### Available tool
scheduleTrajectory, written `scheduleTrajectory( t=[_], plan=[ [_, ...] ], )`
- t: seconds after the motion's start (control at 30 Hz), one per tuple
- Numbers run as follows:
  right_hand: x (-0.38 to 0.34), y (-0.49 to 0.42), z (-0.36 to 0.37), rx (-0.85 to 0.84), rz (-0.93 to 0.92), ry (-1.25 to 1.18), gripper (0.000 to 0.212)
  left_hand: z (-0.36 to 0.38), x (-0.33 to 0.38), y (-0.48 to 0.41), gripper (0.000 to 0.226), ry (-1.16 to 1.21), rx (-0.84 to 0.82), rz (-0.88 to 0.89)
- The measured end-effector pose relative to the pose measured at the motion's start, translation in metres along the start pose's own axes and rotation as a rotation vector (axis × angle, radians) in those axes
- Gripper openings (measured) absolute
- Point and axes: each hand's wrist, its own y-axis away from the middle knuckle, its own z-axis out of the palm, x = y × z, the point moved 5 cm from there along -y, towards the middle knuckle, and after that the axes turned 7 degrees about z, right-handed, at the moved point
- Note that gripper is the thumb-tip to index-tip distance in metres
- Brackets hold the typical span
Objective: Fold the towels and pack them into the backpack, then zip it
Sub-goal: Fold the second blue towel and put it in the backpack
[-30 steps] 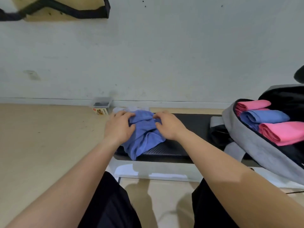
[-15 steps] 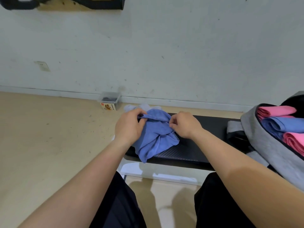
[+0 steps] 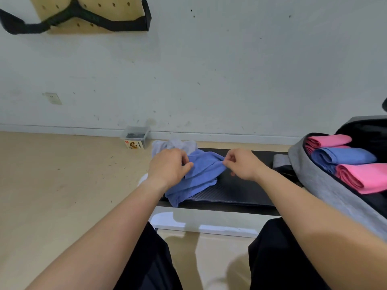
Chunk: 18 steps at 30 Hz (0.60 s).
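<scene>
crumpled blue towel (image 3: 201,174) on the near-left part of the black desk (image 3: 247,191), one end hanging over the front edge. left hand (image 3: 167,167) and right hand (image 3: 243,164) each pinch its upper hem, fingers curled, thumb against forefinger. the cloth looks light, limp and easy to grip; probably best held at two adjacent corners and drawn taut before folding. a pale grey towel (image 3: 173,144) lies just behind. the open grey backpack (image 3: 310,174), at right, holds three folded towels (image 3: 343,156).

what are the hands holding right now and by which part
Both hands pinch the crumpled blue towel along its upper edge: left hand at the left, right hand at the right.
</scene>
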Motion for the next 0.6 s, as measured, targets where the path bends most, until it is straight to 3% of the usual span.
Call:
scheduleTrajectory(
  t=[0.07,0.17,0.3,0.4,0.5,0.6],
  plan=[
    [-0.001,0.001,-0.004,0.029,0.014,-0.041,0.034,0.000,0.002,-0.001,0.016,-0.051,0.001,0.000],
    [-0.006,0.005,-0.017,0.146,0.027,-0.108,0.046,0.003,0.006,-0.002,0.034,-0.100,0.010,0.009],
    [-0.011,0.007,-0.038,0.258,0.046,-0.143,0.026,0.002,0.016,-0.002,0.011,-0.052,0.029,0.032],
    [-0.011,0.009,-0.050,0.262,0.069,-0.157,0.013,-0.010,0.021,-0.007,0.011,0.121,0.084,-0.011],
    [-0.013,0.013,-0.068,0.258,0.064,-0.156,0.022,-0.036,0.023,-0.020,0.011,0.335,0.196,-0.055],
    [-0.019,0.016,-0.089,0.234,0.070,-0.121,0.019,-0.068,0.031,-0.035,0.018,0.477,0.291,-0.042]
  ],
)
